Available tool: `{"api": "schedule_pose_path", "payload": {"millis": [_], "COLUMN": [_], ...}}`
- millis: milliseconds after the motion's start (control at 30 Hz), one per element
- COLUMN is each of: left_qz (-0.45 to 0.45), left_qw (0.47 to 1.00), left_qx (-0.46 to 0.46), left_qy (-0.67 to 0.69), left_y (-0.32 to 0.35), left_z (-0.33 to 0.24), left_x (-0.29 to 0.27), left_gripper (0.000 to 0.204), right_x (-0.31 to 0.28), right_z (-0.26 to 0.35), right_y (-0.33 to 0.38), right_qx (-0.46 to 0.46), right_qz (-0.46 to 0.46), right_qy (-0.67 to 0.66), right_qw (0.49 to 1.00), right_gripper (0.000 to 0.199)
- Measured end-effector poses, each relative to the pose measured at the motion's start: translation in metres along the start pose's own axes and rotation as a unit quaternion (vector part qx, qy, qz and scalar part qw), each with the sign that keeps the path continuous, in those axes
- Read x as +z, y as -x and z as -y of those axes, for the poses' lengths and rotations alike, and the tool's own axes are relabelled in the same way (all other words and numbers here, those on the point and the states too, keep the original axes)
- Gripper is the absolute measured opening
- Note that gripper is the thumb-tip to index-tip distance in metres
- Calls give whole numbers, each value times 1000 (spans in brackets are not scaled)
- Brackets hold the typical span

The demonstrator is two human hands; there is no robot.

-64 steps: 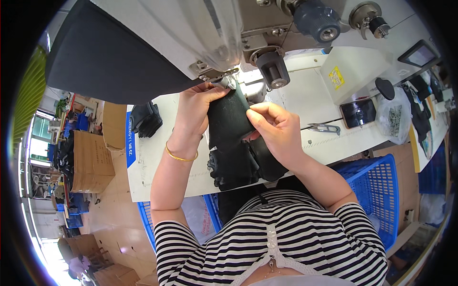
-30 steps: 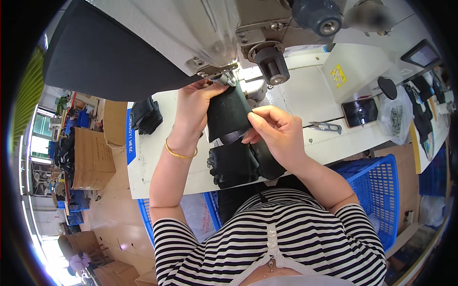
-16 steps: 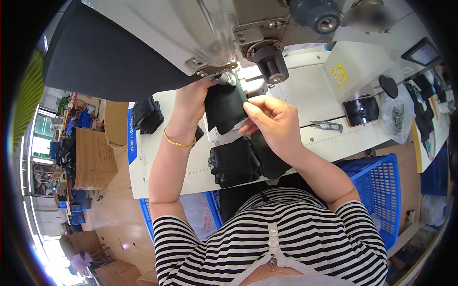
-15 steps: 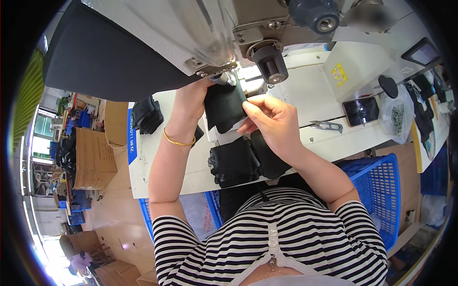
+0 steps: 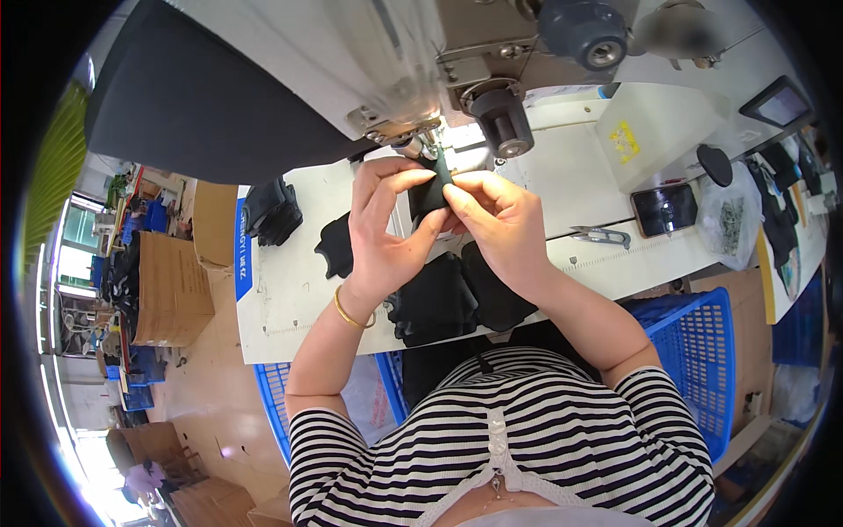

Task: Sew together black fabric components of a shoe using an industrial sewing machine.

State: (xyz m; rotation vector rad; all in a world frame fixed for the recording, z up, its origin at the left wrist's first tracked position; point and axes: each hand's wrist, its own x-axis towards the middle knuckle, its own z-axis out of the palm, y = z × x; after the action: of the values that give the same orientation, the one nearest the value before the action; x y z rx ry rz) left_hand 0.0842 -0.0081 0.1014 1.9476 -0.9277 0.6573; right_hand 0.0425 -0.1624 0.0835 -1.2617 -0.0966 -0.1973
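A piece of black fabric (image 5: 425, 200) lies under the presser foot (image 5: 428, 145) of a sewing machine (image 5: 474, 66), its near end folded up between my hands. My right hand (image 5: 505, 224) pinches its right edge between thumb and fingers. My left hand (image 5: 384, 233), with a gold bangle at the wrist, grips the fabric from the left, fingers near the presser foot and thumb lower down. Just below my hands a stack of black fabric pieces (image 5: 435, 303) rests at the table edge, with another black piece (image 5: 496, 290) beside it. A smaller black piece (image 5: 335, 248) lies left of my left hand.
Farther left on the white table (image 5: 290, 299) sits a pile of black pieces (image 5: 273, 212). To the right are thread snips (image 5: 601, 235), a phone (image 5: 665, 211) and a clear plastic bag (image 5: 731, 215). A blue basket (image 5: 694, 360) stands below the table's right side.
My left hand has come back from beside the presser foot, toward my right hand, and now grips the fabric. The fabric, flat before, is folded up. My right hand keeps its pinch.
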Motion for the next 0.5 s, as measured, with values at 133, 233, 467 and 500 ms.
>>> {"api": "schedule_pose_path", "payload": {"millis": [133,233,467,500], "left_qz": [30,20,-50,-34], "left_qw": [999,992,991,969], "left_qx": [11,-94,77,171], "left_qy": [-29,84,-102,-176], "left_y": [-4,1,-1,-2], "left_z": [-2,2,-13,-13], "left_x": [-5,-5,-1,-1], "left_gripper": [37,34,25,23], "right_x": [-4,-8,-14,-15], "right_z": [1,2,14,14], "right_y": [4,7,8,8], "right_qx": [-33,-39,-10,-10], "right_qz": [0,16,67,67], "right_qy": [40,53,80,80], "right_qw": [999,998,994,994], "right_gripper": [20,20,22,22]}}
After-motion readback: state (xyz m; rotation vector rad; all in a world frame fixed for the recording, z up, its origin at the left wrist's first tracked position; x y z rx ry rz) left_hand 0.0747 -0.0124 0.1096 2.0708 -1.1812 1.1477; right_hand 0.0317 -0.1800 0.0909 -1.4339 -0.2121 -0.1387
